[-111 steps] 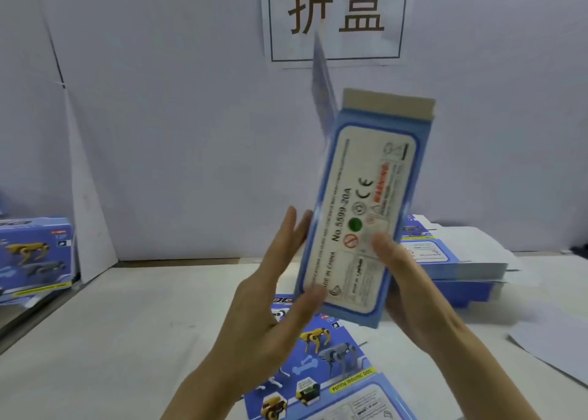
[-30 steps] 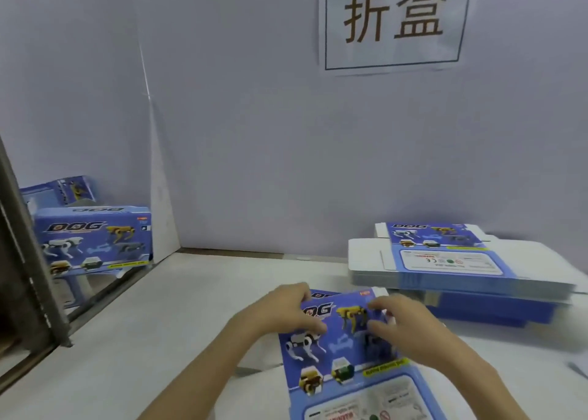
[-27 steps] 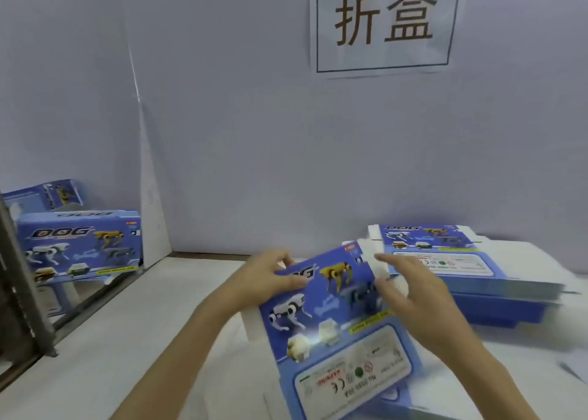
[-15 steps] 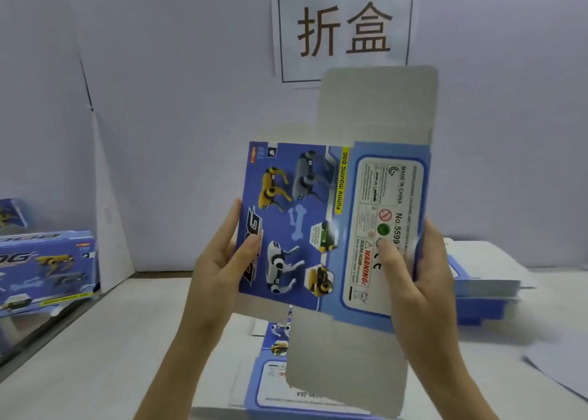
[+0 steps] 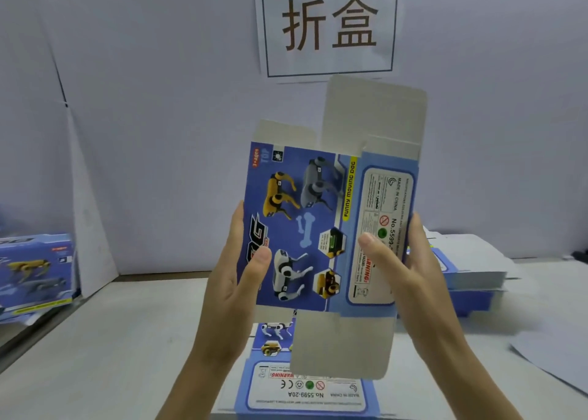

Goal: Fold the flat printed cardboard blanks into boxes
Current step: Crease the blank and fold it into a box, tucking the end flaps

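Note:
I hold a flat blue printed cardboard blank [image 5: 321, 228] upright in front of me, its robot-dog artwork turned sideways and grey flaps sticking out above and below. My left hand [image 5: 237, 279] grips its left edge, thumb on the front. My right hand [image 5: 402, 270] grips the right edge, thumb on the white label panel. Another blank [image 5: 305, 391] lies flat on the table below, label side up.
A stack of flat blanks [image 5: 467, 276] sits on the table [image 5: 127, 340] at the right. A folded blue box [image 5: 35, 273] stands at the far left. A white sheet [image 5: 560, 353] lies at the right edge. A sign [image 5: 329, 25] hangs on the wall.
Both hands picked a blank off the table, lifted it and turned it upright. In the last half second it stayed up and came slightly closer.

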